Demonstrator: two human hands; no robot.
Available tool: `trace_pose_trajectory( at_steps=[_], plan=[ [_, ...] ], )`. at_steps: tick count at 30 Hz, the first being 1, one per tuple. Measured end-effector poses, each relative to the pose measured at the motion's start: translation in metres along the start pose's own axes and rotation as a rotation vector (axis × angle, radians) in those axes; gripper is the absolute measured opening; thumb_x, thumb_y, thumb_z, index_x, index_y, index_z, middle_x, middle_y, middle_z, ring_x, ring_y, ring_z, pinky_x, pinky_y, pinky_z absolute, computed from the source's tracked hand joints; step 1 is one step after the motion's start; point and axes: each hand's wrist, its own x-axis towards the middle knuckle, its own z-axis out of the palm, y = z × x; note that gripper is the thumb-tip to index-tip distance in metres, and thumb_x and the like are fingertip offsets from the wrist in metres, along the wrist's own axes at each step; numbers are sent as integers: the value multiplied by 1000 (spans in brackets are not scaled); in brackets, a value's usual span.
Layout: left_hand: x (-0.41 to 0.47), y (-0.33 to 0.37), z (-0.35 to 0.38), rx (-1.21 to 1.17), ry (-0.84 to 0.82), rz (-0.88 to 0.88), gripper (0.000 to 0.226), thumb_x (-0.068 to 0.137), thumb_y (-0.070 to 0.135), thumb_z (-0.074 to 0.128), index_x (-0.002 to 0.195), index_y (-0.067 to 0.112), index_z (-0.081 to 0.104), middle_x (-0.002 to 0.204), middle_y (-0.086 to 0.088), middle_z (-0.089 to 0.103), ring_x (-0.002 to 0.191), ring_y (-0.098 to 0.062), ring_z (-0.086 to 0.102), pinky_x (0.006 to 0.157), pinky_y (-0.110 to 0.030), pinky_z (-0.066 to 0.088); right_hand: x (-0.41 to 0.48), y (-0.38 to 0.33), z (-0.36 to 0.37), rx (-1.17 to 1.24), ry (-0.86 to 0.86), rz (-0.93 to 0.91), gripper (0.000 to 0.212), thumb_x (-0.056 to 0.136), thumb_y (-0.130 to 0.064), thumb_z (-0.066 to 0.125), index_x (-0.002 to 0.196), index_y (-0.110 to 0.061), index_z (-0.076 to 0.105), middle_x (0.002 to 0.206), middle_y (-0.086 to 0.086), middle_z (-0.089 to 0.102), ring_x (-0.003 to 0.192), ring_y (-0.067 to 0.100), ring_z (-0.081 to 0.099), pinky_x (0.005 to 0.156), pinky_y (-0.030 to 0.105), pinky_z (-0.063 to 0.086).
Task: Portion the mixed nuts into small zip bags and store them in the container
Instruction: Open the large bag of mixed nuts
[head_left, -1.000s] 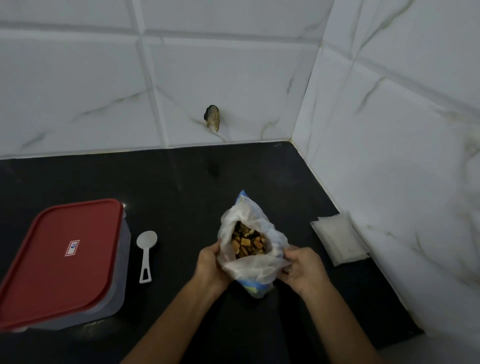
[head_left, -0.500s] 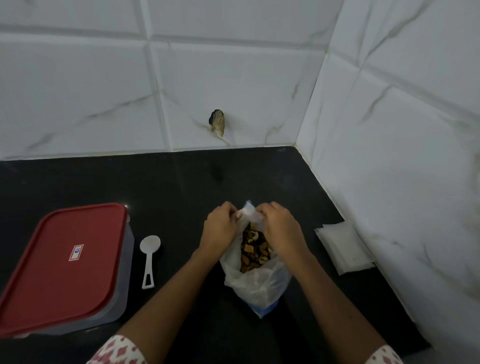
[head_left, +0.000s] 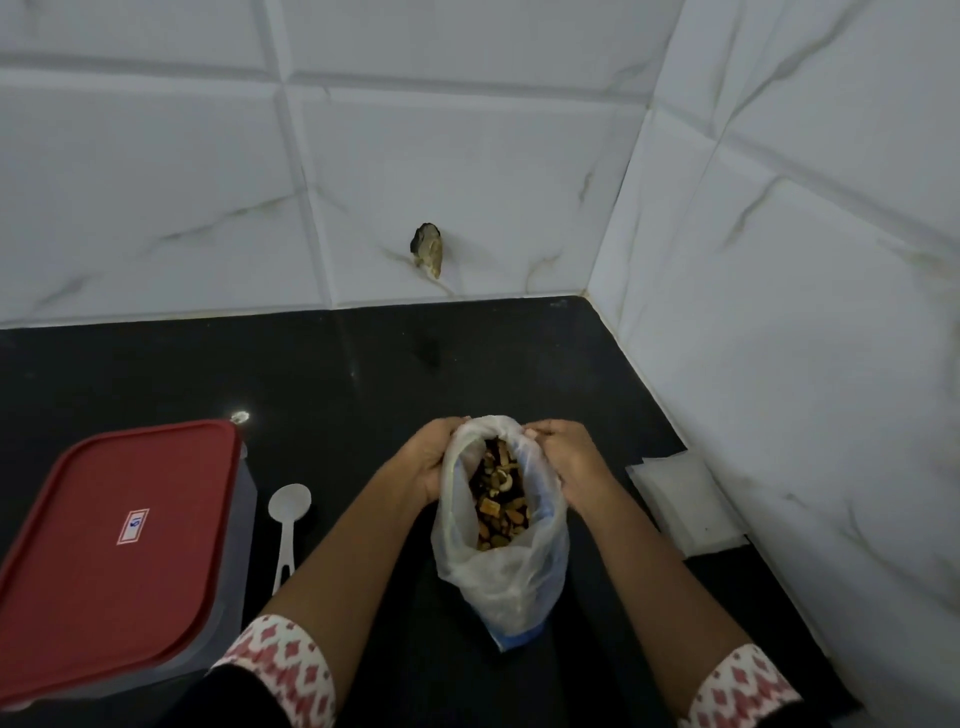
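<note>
Both forearms reach forward and converge: the left forearm (head_left: 343, 561) angles in from the left, the right forearm (head_left: 649, 571) from the right, each bare from the wrist back to a red-and-white patterned sleeve cuff (head_left: 283, 665). The left hand (head_left: 431, 457) grips the left side of the mouth of a plastic bag (head_left: 498, 577), with its fingers curled over the rim. The right hand (head_left: 566, 462) takes the opposite side of the rim, fingers curled and pinching the film, knuckles upward; the two hands sit level, separated only by the bag's mouth.
</note>
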Motion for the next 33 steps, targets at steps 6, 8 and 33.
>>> trace_pose_trajectory(
  at_steps=[6,8,33],
  plan=[
    [2,-2,-11,588,180,430,58,75,49,70,109,14,38,106,-3,44,98,-17,50,78,-29,48,-46,-4,-2,-857,395,-505,36,94,-44,40,116,-16,48,117,4,47,106,19,48,84,31,43],
    [-5,-9,-15,934,217,584,50,77,48,68,106,16,43,106,-1,40,100,-16,46,80,-29,44,-60,0,-2,-1014,304,-442,44,92,-47,43,123,-17,44,121,4,43,109,20,47,84,30,43],
    [-48,-53,-18,568,164,40,48,86,36,60,117,18,27,115,-8,44,98,-21,54,73,-32,54,-94,29,-12,-618,19,104,49,90,-51,44,121,-13,43,110,4,52,93,15,57,74,28,50]
  ],
)
